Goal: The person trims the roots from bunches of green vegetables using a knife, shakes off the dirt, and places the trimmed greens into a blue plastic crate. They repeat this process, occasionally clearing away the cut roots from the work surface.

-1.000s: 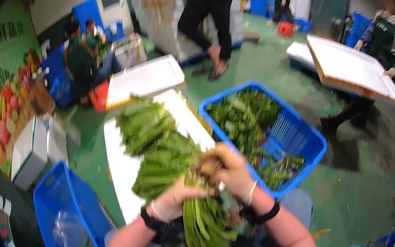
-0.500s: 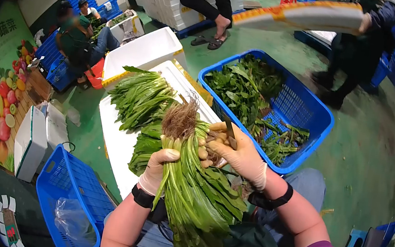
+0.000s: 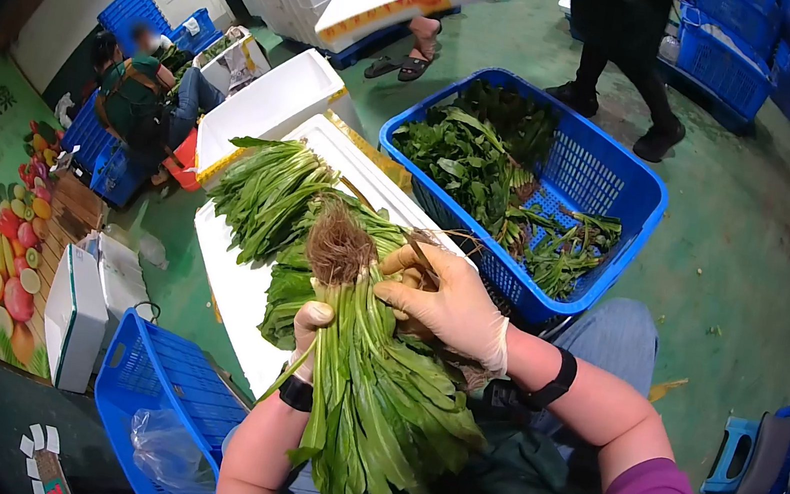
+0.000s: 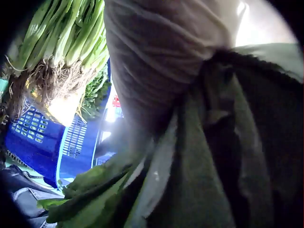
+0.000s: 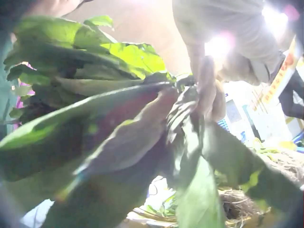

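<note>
Green leaves hide most of both wrist views; 1 spinach bunch (image 3: 358, 363), left hand (image 3: 311, 328) gripping its stems, right hand (image 3: 452, 306) curled around its roots.

The head camera looks forward and down from above at the bunch (image 3: 368, 365), the crate (image 3: 565, 185) at 1 o'clock, while the left wrist camera peers up close past the glove at the same roots (image 4: 52, 80), and the right wrist camera sits buried among its leaves (image 5: 109, 123).
</note>
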Action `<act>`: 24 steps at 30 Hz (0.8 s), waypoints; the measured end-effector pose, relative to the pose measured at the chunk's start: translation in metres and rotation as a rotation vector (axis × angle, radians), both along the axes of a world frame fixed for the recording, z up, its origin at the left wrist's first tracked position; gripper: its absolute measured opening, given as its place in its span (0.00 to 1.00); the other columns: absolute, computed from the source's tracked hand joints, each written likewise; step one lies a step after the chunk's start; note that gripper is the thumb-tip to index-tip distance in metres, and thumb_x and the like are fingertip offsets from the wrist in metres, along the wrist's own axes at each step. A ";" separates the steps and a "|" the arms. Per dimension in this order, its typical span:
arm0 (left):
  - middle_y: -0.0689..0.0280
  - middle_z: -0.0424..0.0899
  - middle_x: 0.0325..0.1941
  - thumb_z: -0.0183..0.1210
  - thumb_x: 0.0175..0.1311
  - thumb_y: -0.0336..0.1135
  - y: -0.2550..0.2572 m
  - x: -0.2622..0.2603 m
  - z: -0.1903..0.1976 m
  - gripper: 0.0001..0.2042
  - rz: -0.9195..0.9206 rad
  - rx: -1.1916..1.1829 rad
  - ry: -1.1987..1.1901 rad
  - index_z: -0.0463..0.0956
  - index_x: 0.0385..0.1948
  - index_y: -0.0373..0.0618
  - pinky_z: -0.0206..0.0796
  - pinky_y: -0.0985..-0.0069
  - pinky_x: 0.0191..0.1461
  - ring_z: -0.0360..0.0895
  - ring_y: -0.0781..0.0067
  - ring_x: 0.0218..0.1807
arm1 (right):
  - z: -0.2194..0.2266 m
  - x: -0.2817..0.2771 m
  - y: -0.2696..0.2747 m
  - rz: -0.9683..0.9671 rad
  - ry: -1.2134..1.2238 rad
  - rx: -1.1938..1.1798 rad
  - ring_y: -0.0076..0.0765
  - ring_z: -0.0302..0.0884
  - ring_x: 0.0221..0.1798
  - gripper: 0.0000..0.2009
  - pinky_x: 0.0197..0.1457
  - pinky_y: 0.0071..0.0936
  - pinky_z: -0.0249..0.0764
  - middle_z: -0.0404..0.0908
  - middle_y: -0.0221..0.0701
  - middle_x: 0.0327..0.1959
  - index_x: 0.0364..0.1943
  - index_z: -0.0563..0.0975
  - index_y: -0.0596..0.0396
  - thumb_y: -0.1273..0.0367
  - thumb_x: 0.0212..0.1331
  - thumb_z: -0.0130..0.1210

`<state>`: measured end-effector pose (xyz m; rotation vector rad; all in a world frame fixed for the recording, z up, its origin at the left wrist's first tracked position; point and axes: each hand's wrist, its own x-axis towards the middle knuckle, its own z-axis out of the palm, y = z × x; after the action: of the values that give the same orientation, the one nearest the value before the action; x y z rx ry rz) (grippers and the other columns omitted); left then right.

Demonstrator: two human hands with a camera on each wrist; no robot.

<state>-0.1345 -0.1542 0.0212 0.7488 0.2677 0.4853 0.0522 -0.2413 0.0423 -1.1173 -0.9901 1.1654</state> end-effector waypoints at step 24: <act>0.59 0.84 0.46 0.63 0.58 0.37 -0.012 0.012 0.013 0.27 -0.044 0.081 0.217 0.72 0.60 0.37 0.77 0.66 0.55 0.83 0.61 0.48 | 0.008 0.023 -0.007 0.072 -0.224 0.032 0.35 0.87 0.35 0.26 0.48 0.33 0.81 0.84 0.38 0.41 0.58 0.73 0.61 0.61 0.59 0.66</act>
<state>-0.1222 -0.1657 0.0337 0.8865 0.4347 0.3755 0.0750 -0.2486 0.0501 -1.2140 -1.2260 1.0935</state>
